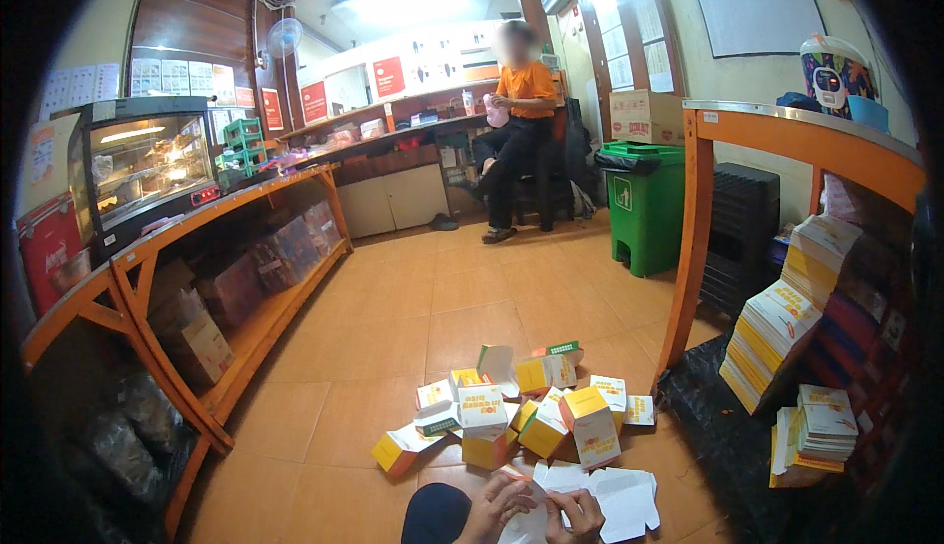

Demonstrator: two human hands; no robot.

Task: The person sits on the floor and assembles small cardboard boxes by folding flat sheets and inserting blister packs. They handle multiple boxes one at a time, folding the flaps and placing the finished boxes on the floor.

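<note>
The left hand (500, 505) was nearly closed, w/ fingers bent and tips gathered at the upper edge of a white carton piece (532, 522); the right hand (580, 516) was also curled, w/ thumb and fingers pinching the same piece from the other side. So this piece was btw. the two hands, low in the view, and b/c its bottom part was partly hidden, I cannot tell how far it was folded. In my judgement, if one hand pulled more strongly than the other, the thin card could crease off its line or tear. A dark-clothed knee (436, 516) was just beside the left hand, so a small shift of the leg could prob. knock the work. Nr. the right hand lay flat white sheets (627, 505), partly under or behind the fingers; a careless wrist could bend them or drag them along. Just beyond was a heap of yellow-and-white boxes (484, 416) on the tiled floor (374, 313), some tilted against each other, w/ a few flaps open; a forward push of the knuckles could poss. make the leaning ones roll or get dented. Farther to the right, stacks of flat cartons (772, 332) rested on a black sheet (688, 387); the long one was slanted, so a tug on this sheet could make it slip. Well apart, behind all this, were a green bin (646, 211) and a seated person in an orange shirt (528, 90).
</note>
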